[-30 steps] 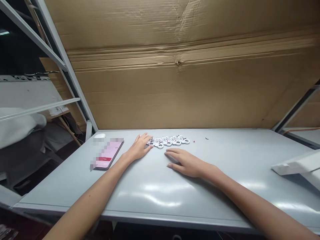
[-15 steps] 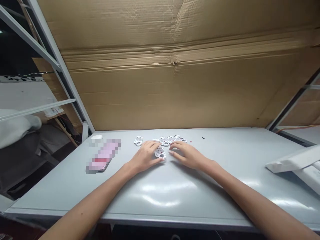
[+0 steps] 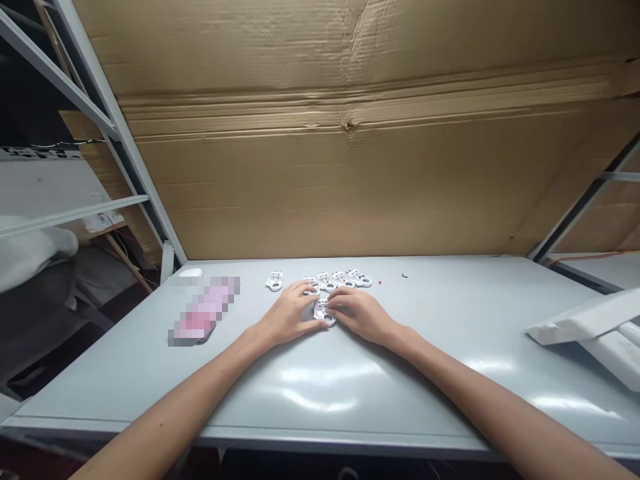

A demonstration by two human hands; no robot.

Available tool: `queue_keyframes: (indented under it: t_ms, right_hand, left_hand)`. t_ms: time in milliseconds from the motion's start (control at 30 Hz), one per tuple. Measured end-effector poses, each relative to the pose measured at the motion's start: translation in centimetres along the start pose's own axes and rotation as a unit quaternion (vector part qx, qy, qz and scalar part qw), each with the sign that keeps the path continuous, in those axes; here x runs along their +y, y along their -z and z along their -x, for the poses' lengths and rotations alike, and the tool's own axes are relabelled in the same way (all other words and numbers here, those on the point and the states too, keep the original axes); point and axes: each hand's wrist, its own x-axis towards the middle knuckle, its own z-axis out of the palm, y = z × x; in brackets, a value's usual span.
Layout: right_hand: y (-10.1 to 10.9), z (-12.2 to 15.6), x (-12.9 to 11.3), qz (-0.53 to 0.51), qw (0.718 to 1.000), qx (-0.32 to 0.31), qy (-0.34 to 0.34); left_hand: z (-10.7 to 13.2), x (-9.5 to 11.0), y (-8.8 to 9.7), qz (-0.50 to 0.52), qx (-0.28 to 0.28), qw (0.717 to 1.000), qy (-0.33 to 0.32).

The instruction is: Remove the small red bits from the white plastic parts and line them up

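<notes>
A small white plastic part (image 3: 323, 312) with a round ring at its near end lies on the table between my hands. My left hand (image 3: 285, 315) holds it from the left, thumb along its near edge and fingers curved round its far side. From the right, my right hand (image 3: 363, 313) reaches over the same part with thumb and fingertips pinched together on its upper face. Whatever sits between those right fingertips is hidden. Just beyond my hands several similar white parts (image 3: 327, 283) lie in a row, and a separate white part (image 3: 275, 281) lies to their left.
A blurred pink phone-like object (image 3: 207, 310) lies on the grey table (image 3: 425, 373) at left, with a small white object (image 3: 191, 273) behind it. A tiny red piece (image 3: 380, 283) and a black bit (image 3: 405, 276) lie right. White packaging (image 3: 585, 327) stands far right; cardboard (image 3: 350, 193) closes the back.
My right hand has moved left onto the white part, its fingers closing from apart into a pinch. The left hand stays round the part, which has shifted slightly.
</notes>
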Motion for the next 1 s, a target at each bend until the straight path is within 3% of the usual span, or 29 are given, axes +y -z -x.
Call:
queue_keyframes:
  t_ms: [267, 367, 433, 533, 733, 1000]
  right_hand:
    - [-0.1, -0.2, 0.3, 0.057, 0.998, 0.01, 0.018]
    - [0.1, -0.3, 0.6, 0.011, 0.998, 0.055, -0.021]
    - [0.4, -0.5, 0.7, -0.075, 0.989, 0.099, -0.075]
    - [1.0, -0.8, 1.1, -0.254, 0.939, 0.14, -0.183]
    - [2.6, -0.8, 3.4, -0.501, 0.781, 0.147, -0.343]
    - [3.8, -0.8, 4.8, -0.568, 0.716, 0.142, -0.38]
  left_hand:
    - [-0.2, 0.2, -0.3, -0.01, 0.006, 0.999, 0.038]
    - [-0.2, 0.3, -0.3, -0.018, 0.012, 0.999, 0.046]
    - [-0.2, 0.4, -0.1, -0.023, 0.009, 0.998, 0.05]
    - [-0.2, 0.4, 0.0, -0.021, 0.002, 0.999, 0.043]
    - [-0.1, 0.2, 0.0, -0.015, -0.004, 1.0, 0.016]
    - [0.1, 0.2, 0.1, -0.018, -0.02, 0.999, 0.018]
